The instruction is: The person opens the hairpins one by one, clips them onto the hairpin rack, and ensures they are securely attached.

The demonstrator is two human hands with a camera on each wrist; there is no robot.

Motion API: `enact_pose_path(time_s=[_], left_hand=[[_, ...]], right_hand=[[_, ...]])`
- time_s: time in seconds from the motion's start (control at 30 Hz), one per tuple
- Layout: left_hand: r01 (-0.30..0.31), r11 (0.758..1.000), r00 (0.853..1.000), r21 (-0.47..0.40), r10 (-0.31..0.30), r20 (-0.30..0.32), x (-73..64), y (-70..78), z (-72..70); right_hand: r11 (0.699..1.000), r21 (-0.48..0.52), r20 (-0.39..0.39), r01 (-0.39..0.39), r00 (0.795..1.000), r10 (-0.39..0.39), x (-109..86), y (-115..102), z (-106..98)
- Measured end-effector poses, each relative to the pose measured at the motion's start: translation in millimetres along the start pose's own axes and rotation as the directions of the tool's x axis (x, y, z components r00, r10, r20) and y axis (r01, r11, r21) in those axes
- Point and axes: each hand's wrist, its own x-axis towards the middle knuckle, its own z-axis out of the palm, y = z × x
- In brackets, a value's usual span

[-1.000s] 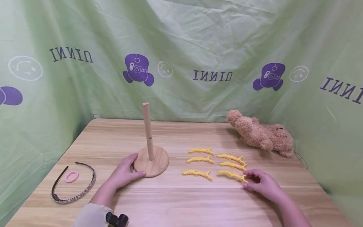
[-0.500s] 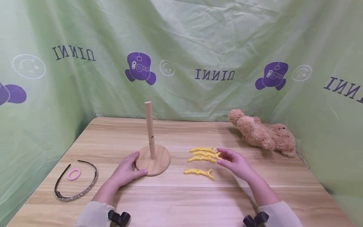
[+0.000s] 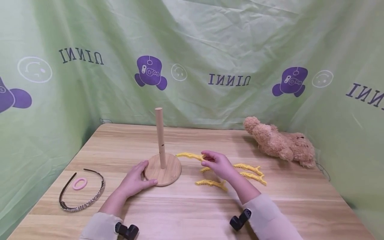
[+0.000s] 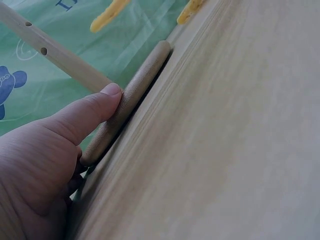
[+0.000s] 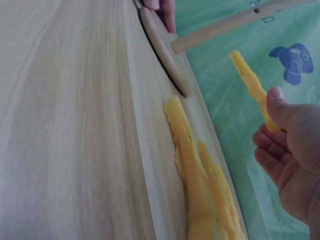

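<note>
My left hand grips the near left edge of the wooden stand's round base; the thumb lies over its rim in the left wrist view. An upright wooden dowel rises from that base. Pinched by its forked end in my right hand is a yellow hair clip, raised above the table, its free tip pointing left towards the base. Below and around the right hand, more yellow hair clips lie on the table, partly covered by the hand and forearm. Two others lie right of the wrist.
A braided headband with a pink ring inside its curve lies at the left. At the back right, a brown teddy bear lies on its side. A green printed curtain encloses the wooden table.
My right hand has lifted the front right hair clip and carried it leftward, over the other clips, towards the stand. My left hand keeps its grip on the base.
</note>
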Motion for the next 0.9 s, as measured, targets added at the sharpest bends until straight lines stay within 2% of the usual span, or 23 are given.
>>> enact_pose_path(time_s=[0.1, 0.33, 0.67, 0.9], left_hand=[[0.006, 1.0, 1.0, 0.002, -0.006, 0.006, -0.4, 0.5, 0.0], [0.011, 1.0, 1.0, -0.003, -0.011, 0.008, -0.8, 1.3, -0.8], [-0.004, 1.0, 1.0, 0.004, 0.004, -0.003, -0.6, 1.4, -1.2], [-0.008, 1.0, 1.0, 0.003, 0.008, -0.007, -0.6, 1.5, -1.5]], right_hand=[[1.0, -0.02, -0.006, -0.007, 1.0, 0.007, 6.9, -6, 11], [0.996, -0.085, -0.036, 0.033, 0.999, -0.036, 21.7, -10, 35], [0.994, -0.079, 0.033, 0.07, 0.997, -0.067, 38.0, -23, 66], [0.993, -0.075, 0.049, 0.086, 0.995, -0.082, 42.8, -29, 74]])
